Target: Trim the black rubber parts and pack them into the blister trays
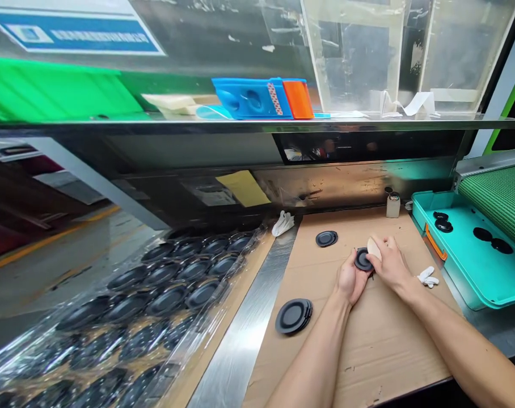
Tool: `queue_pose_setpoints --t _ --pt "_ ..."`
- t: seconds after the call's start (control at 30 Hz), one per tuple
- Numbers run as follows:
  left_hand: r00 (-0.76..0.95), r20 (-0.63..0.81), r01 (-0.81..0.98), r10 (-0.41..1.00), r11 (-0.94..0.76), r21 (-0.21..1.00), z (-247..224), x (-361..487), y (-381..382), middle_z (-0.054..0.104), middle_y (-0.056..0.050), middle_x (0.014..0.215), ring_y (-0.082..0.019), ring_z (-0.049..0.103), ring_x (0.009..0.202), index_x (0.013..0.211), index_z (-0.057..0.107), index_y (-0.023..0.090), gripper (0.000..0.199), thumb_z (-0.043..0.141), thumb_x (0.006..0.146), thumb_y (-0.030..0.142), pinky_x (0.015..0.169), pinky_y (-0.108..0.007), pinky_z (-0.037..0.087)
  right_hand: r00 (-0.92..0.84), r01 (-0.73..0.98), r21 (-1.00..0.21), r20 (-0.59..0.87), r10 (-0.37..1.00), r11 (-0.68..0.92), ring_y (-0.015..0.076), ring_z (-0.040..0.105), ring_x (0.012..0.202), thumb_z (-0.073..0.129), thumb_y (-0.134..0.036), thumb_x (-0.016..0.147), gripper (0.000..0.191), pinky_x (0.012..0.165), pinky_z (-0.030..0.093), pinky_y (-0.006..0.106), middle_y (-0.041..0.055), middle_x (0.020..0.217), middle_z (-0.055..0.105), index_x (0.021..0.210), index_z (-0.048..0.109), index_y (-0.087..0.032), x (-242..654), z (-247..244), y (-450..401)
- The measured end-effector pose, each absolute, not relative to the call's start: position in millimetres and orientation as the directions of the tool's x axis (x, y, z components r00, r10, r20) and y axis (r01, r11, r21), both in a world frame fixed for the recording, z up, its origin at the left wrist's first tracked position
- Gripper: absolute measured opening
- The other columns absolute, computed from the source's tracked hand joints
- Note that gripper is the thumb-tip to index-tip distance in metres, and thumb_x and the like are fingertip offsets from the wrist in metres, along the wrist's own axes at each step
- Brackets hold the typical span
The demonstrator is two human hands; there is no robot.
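Over the cardboard sheet (393,340), my left hand (351,277) grips a round black disc (362,259) with a raised ring. My right hand (391,263) pinches a pale, cream-coloured pad (373,249) against the disc's right edge; the pad's material I cannot tell. To the left of my left forearm lies a small stack of larger black discs (294,316). Farther back on the cardboard are smaller overlapping black discs (326,238). A crumpled white cloth-like piece (428,277) lies right of my right wrist.
At left, a clear plastic tray (206,323) holds rows of black discs. A teal bin (487,266) with several black pieces stands at right, beside a green conveyor belt (499,187). A small bottle (392,205) stands at the back. Overhead runs a shelf (249,128).
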State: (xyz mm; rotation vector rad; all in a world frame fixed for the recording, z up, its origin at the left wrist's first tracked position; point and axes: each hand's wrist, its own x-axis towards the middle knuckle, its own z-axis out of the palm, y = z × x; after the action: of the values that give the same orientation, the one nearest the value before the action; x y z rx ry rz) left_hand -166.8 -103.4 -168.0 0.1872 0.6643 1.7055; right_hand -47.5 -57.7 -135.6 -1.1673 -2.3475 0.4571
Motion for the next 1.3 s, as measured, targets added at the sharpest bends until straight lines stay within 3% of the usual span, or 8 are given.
queue_pose_setpoints --t 0.07,0.13,0.37,0.53,0.83,0.97,1.17,1.3 --pt "-0.252 -0.202 -0.837 0.946 -0.109 0.536 -168 -165 -103 0.074 -0.012 0.105 -0.021 0.069 0.100 0.099 0.070 0.012 0.038 0.040 0.103 0.034 0.099 -0.038 0.053 -0.525 0.607 -0.569 0.236 0.817 0.555 0.0247 0.057 0.115 0.063 -0.032 0.090 0.065 0.096 0.046 0.035 0.0134 0.131 0.055 0.148 0.038 -0.019 -44 -136 -58" --pt "-0.253 -0.193 -0.835 0.948 -0.113 0.538 -169 -163 -103 0.074 -0.013 0.110 -0.024 0.068 0.108 0.103 0.071 0.012 0.037 0.042 0.102 0.035 0.102 -0.039 0.052 -0.556 0.590 -0.598 0.187 0.810 0.542 0.0244 0.060 0.113 0.061 -0.032 0.091 0.056 0.093 0.047 0.032 0.0126 0.126 0.062 0.142 0.040 -0.019 -45 -135 -64" --pt "-0.267 -0.198 -0.826 0.943 -0.118 0.551 -172 -157 -106 0.073 -0.014 0.118 -0.026 0.065 0.119 0.112 0.071 0.012 0.034 0.047 0.101 0.034 0.105 -0.040 0.051 -0.508 0.771 -0.387 0.106 0.855 0.507 0.0262 0.067 0.096 0.033 -0.037 0.103 0.033 0.076 0.044 0.031 0.0123 0.113 0.069 0.129 0.047 -0.020 -65 -123 -70" --pt "-0.282 -0.220 -0.823 0.934 -0.117 0.556 -173 -159 -105 0.074 -0.015 0.113 -0.025 0.067 0.116 0.106 0.071 0.011 0.034 0.044 0.102 0.033 0.104 -0.039 0.052 -0.559 0.773 -0.321 0.063 0.827 0.547 0.0257 0.067 0.092 0.035 -0.038 0.103 0.031 0.072 0.042 0.031 0.0105 0.109 0.071 0.124 0.052 -0.023 -60 -123 -73" --pt "-0.288 -0.166 -0.794 0.943 -0.138 0.592 -178 -158 -101 0.074 -0.016 0.108 -0.027 0.068 0.111 0.104 0.070 0.010 0.031 0.052 0.099 0.034 0.100 -0.041 0.053 -0.543 0.631 -0.601 0.109 0.833 0.491 0.0176 0.064 0.087 0.050 -0.036 0.096 0.018 0.070 0.038 0.025 0.0053 0.100 0.071 0.104 0.056 -0.021 -47 -130 -55" --pt "-0.279 -0.199 -0.810 0.939 -0.119 0.574 -177 -161 -103 0.075 -0.014 0.106 -0.025 0.070 0.106 0.101 0.070 0.010 0.028 0.053 0.098 0.032 0.099 -0.040 0.054 -0.665 0.523 -0.675 0.059 0.745 0.520 0.0136 0.059 0.076 0.055 -0.035 0.092 0.015 0.064 0.036 0.022 -0.0005 0.086 0.068 0.088 0.057 -0.021 -49 -132 -45" --pt "-0.299 -0.222 -0.785 0.928 -0.106 0.610 -170 -161 -103 0.075 -0.015 0.103 -0.024 0.070 0.105 0.099 0.070 0.010 0.032 0.045 0.102 0.029 0.097 -0.038 0.055 -0.550 0.661 -0.557 0.096 0.830 0.503 0.0155 0.059 0.078 0.051 -0.034 0.094 0.016 0.065 0.034 0.024 0.0021 0.090 0.069 0.100 0.059 -0.021 -41 -126 -45" --pt "-0.291 -0.248 -0.803 0.924 -0.095 0.588 -168 -159 -104 0.075 -0.012 0.098 -0.022 0.072 0.099 0.097 0.069 0.011 0.034 0.041 0.103 0.029 0.095 -0.037 0.057 -0.618 0.655 -0.499 0.076 0.782 0.567 0.0180 0.063 0.083 0.048 -0.038 0.096 0.020 0.070 0.037 0.025 0.0032 0.093 0.071 0.104 0.059 -0.023 -48 -122 -51"
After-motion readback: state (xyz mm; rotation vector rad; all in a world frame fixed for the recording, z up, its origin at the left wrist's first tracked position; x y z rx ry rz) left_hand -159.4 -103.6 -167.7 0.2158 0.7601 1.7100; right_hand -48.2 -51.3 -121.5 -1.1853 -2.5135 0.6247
